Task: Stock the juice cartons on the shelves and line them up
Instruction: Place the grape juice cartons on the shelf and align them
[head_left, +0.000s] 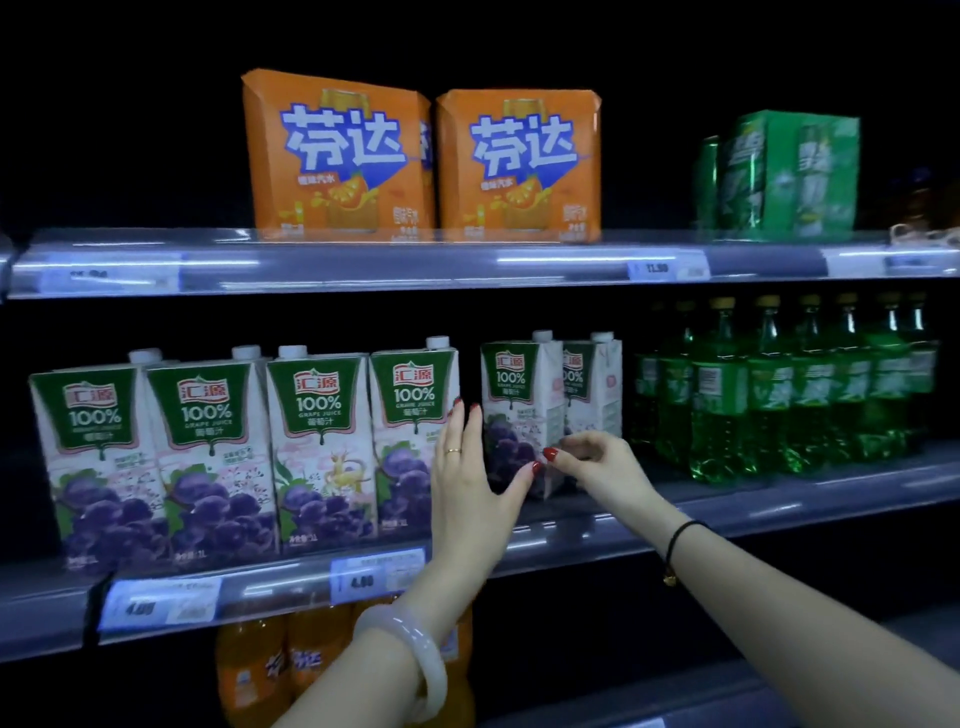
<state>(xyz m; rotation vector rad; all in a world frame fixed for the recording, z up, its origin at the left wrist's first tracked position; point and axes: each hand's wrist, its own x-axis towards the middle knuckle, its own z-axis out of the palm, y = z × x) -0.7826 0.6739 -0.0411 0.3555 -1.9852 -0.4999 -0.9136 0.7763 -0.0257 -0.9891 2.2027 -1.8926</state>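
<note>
Carton (511, 415), centre frame, behind front row (311, 441): left hand (467, 478) flat against its side; right hand (592, 457) pinching its right edge, likely to draw it into line.

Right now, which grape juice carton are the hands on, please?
The fifth grape juice carton from the left, set back behind the front four.

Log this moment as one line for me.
step: aligning; left hand: open, thumb on fifth carton; right hand: pinches its front corner; four cartons: lined at shelf front; fifth: set back
</note>
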